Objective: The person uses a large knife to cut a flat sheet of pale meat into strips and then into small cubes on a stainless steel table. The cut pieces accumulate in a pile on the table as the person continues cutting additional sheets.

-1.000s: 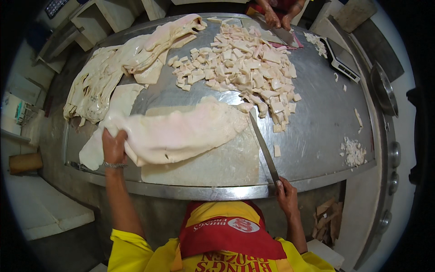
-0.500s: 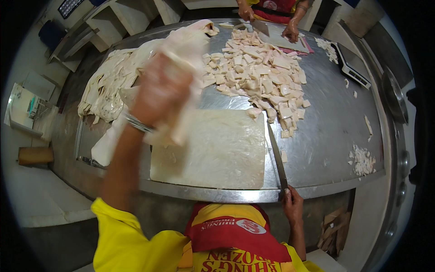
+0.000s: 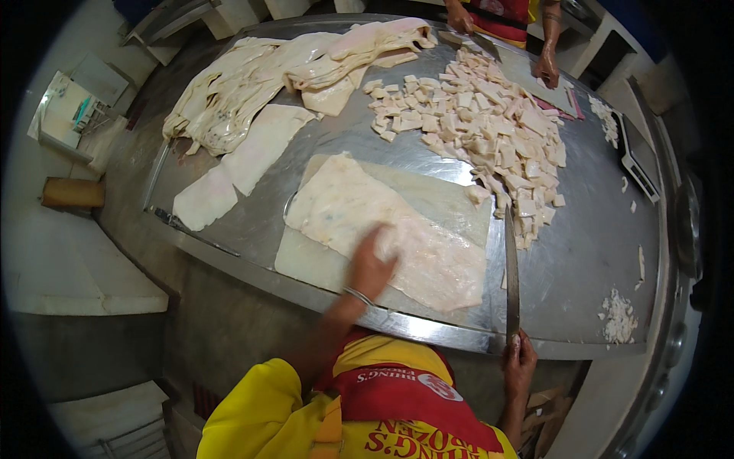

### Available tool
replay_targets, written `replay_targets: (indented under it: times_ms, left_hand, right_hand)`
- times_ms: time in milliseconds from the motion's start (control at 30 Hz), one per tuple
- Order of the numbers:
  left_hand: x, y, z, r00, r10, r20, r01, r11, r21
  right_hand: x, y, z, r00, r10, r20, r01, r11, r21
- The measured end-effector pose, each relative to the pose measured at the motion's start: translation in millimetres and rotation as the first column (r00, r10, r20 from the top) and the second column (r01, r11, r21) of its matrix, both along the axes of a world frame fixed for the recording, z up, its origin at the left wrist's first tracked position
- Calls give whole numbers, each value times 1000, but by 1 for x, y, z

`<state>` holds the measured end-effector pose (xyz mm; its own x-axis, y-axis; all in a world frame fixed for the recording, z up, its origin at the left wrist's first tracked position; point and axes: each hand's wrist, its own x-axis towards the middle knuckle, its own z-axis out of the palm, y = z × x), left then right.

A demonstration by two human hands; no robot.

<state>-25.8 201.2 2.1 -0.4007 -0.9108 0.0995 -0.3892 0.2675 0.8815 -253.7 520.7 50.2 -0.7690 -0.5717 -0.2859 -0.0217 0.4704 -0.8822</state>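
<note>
My left hand [image 3: 371, 264], slightly blurred, rests open on a pale sheet of animal skin [image 3: 436, 268], which lies spread across a translucent cutting board [image 3: 306, 260] near the table's front edge. My right hand [image 3: 518, 356] grips the handle of a long knife [image 3: 512, 268], whose blade points away from me along the board's right side. A large heap of cut pale pieces [image 3: 489, 122] sits beyond the knife tip. At the back left are piled folded skins [image 3: 229, 92], with flatter strips [image 3: 260, 149] in front of them.
Across the steel table [image 3: 596, 260], a co-worker's hands [image 3: 547, 69] work at another board [image 3: 535, 80] with a knife. A scale [image 3: 638, 157] stands at the right, with white scraps [image 3: 618, 317] nearer me. Metal bowls [image 3: 688, 229] line the right side; a concrete ledge [image 3: 99, 291] is at the left.
My left hand lifted the skin, flipped it and has lowered it flat onto the board, loosening its grip. My right hand still holds the knife beside the board. The view has shifted.
</note>
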Motion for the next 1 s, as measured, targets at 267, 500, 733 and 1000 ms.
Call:
replay_targets:
  times_ms: [267, 500, 733, 1000]
  left_hand:
    - [154, -155, -18, 874, 263, 409, -346, 927, 142]
    - [143, -157, -7, 823, 295, 486, -409, 901, 146]
    - [126, -160, 25, 878, 191, 439, -293, 939, 179]
    - [142, -141, -28, 897, 385, 219, -407, 911, 64]
  right_hand:
    - [18, -45, 33, 884, 425, -193, -395, 902, 174]
    - [57, -83, 20, 874, 482, -63, -474, 873, 115]
    - [72, -86, 20, 862, 478, -166, -465, 878, 115]
    - [99, -108, 49, 842, 515, -158, -475, 848, 235]
